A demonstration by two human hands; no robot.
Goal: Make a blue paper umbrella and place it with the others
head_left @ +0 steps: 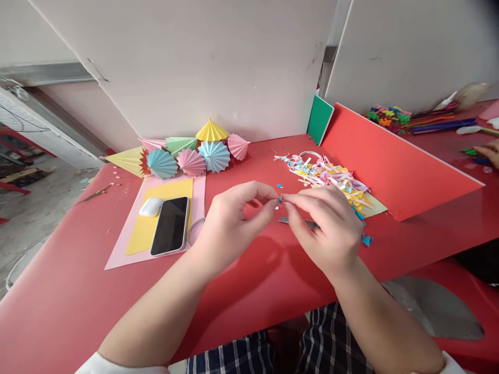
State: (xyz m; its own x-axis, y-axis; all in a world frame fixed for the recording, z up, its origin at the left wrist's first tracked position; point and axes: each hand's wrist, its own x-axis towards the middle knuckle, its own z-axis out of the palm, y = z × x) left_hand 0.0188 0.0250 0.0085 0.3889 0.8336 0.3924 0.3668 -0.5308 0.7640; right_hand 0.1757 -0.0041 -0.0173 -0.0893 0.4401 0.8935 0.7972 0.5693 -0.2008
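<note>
My left hand and my right hand meet fingertip to fingertip over the red table. Between their pinched fingers is a tiny blue paper scrap, which both seem to grip. Beneath my right hand lies a utility knife, partly covered by the fingers. Just past the fingertips a small blue scrap rests on the table. A heap of cut paper strips in pink, yellow, white and blue spreads beyond my right hand. More blue scraps lie to its right.
Pleated paper umbrellas line the back left. A phone and white earbud case sit on yellow and pink sheets. A red board stands at right; beyond it are colourful small pieces and another person's hand.
</note>
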